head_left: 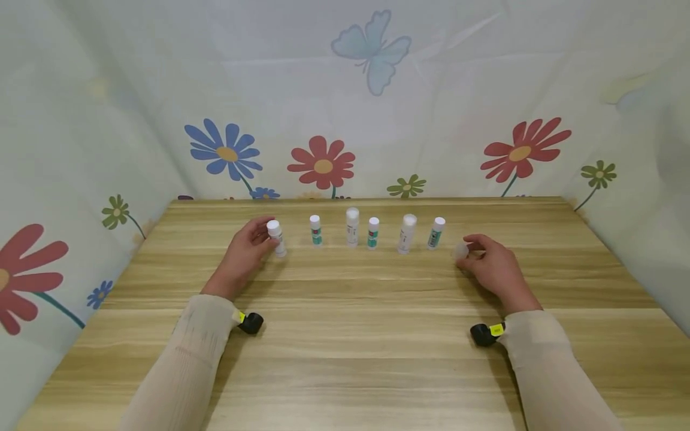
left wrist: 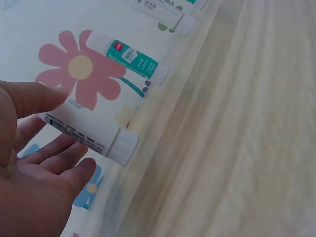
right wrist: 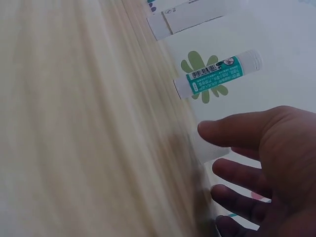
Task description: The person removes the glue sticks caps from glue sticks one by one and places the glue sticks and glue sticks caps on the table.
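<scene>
On the left, my left hand (head_left: 245, 250) holds a large white glue stick (head_left: 277, 239) that stands upright on the table. In the left wrist view, the thumb (left wrist: 42, 98) lies along one side of the glue stick (left wrist: 91, 133), with the fingers on the other. At the right end, my right hand (head_left: 490, 263) pinches a short translucent white cap (head_left: 461, 252) low over the table. Its ridged surface shows between thumb and fingers in the right wrist view, where the cap (right wrist: 210, 150) is partly hidden. Beside it stands a small green-labelled glue stick (head_left: 436, 233).
Between the hands stand a green-labelled glue stick (head_left: 316, 231), a tall white one (head_left: 353, 227), another green one (head_left: 373, 233) and another tall white one (head_left: 407, 233). The wooden table (head_left: 366, 347) meets a flowered curtain (head_left: 259, 84) behind. Wrist cameras (head_left: 251, 324) sit on both sleeves.
</scene>
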`<move>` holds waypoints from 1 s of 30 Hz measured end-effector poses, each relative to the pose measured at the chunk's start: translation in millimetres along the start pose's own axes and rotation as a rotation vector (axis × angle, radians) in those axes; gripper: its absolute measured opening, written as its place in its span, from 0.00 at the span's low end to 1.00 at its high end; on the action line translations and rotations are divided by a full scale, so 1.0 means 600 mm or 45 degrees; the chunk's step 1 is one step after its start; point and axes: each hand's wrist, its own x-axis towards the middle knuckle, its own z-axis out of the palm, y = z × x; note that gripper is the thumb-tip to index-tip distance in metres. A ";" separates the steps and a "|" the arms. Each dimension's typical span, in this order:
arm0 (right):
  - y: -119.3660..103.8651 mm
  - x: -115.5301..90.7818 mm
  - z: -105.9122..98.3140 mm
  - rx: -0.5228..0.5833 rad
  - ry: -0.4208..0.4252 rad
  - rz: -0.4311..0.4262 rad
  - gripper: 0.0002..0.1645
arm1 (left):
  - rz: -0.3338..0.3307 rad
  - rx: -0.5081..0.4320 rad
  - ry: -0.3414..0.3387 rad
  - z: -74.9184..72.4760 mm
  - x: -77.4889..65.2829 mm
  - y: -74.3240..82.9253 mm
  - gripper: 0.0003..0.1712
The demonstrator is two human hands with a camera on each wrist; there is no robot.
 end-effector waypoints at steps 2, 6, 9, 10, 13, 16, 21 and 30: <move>-0.004 -0.001 -0.002 0.008 -0.019 0.014 0.37 | 0.022 0.009 0.018 0.002 -0.001 0.005 0.34; -0.010 -0.004 -0.007 0.053 -0.026 0.028 0.38 | 0.051 0.095 0.069 0.006 -0.001 0.015 0.35; -0.015 -0.006 -0.010 0.078 -0.010 0.026 0.39 | 0.084 0.136 0.116 0.010 -0.001 0.024 0.34; -0.017 -0.006 -0.011 0.082 -0.001 0.025 0.39 | 0.095 0.139 0.130 0.012 -0.002 0.027 0.34; -0.026 -0.009 -0.014 0.080 0.024 0.017 0.39 | 0.137 0.147 0.163 0.018 -0.006 0.038 0.33; -0.037 -0.013 -0.016 0.085 0.044 0.003 0.39 | 0.198 0.189 0.195 0.027 -0.012 0.049 0.32; -0.060 -0.023 -0.021 0.083 0.068 -0.056 0.38 | 0.307 0.304 0.250 0.044 -0.023 0.069 0.32; -0.091 -0.034 -0.025 0.087 0.082 -0.153 0.37 | 0.415 0.506 0.279 0.075 -0.036 0.093 0.32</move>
